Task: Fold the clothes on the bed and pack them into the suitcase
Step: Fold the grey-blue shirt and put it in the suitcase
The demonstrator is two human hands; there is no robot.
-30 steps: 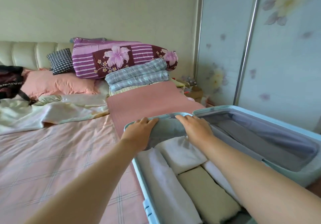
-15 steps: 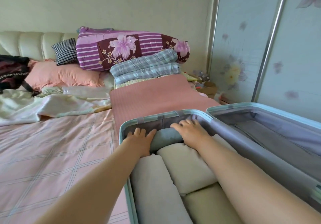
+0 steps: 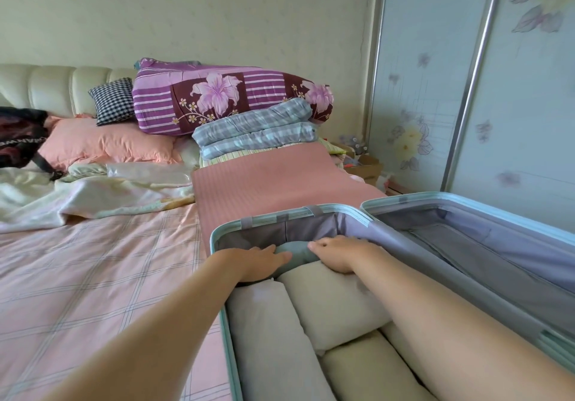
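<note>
An open light-blue suitcase (image 3: 217,238) lies on the bed at lower right, its lid (image 3: 466,232) open to the right. Inside lie a folded white garment (image 3: 267,338), a cream one (image 3: 329,301) and a beige one (image 3: 367,372). A folded teal-grey garment (image 3: 297,252) is wedged at the far end of the case. My left hand (image 3: 261,260) presses flat on its left side. My right hand (image 3: 339,252) presses on its right side, fingers spread over it.
The pink checked bedsheet (image 3: 93,276) stretches to the left. A pink mat (image 3: 273,176) lies beyond the suitcase, with folded plaid and purple floral quilts (image 3: 224,95) stacked behind. Pillows and crumpled bedding (image 3: 77,195) lie at far left. A sliding wardrobe door (image 3: 497,104) stands on the right.
Both hands brought the teal-grey garment from above the suitcase rim down into its far end and now press it lower.
</note>
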